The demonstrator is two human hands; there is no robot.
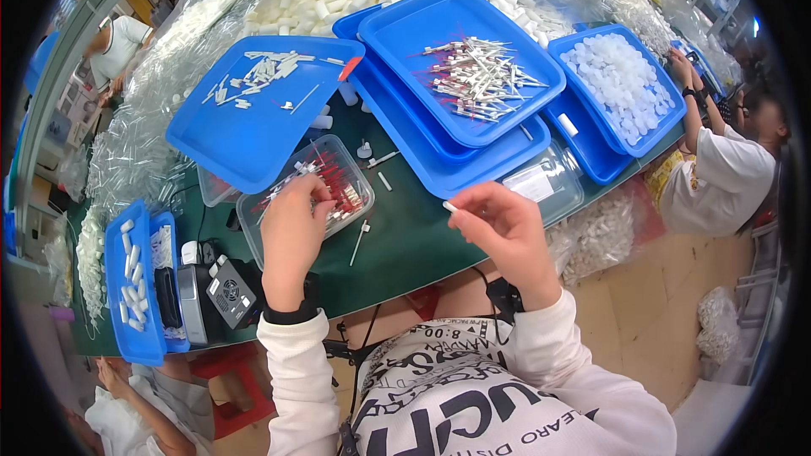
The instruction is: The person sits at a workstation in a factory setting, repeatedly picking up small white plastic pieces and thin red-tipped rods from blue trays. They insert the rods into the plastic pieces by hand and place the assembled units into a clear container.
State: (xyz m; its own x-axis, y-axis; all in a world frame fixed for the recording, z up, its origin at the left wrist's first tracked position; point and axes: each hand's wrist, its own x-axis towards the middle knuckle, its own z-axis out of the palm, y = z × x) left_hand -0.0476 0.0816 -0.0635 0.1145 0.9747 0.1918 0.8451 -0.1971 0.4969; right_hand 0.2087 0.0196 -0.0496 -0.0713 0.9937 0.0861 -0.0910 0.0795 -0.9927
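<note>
**Small white cap pinched in the right hand, left hand in the tub**

The small white cap (450,207) sits between thumb and fingertips of the right hand (507,232), held up over the green table (405,245), just in front of the stacked blue trays (460,148). Over on the other side, the left hand (294,232) is down at the clear plastic tub (253,215), fingers curled into the pile of red-and-white parts (342,190); whether it grips one, I can't tell. One loose white piece (361,241) lies on the table between the hands. The top tray carries a heap of thin white-and-red pieces (477,76). Another blue tray (253,131) rests tilted over the tub's far edge.
</note>
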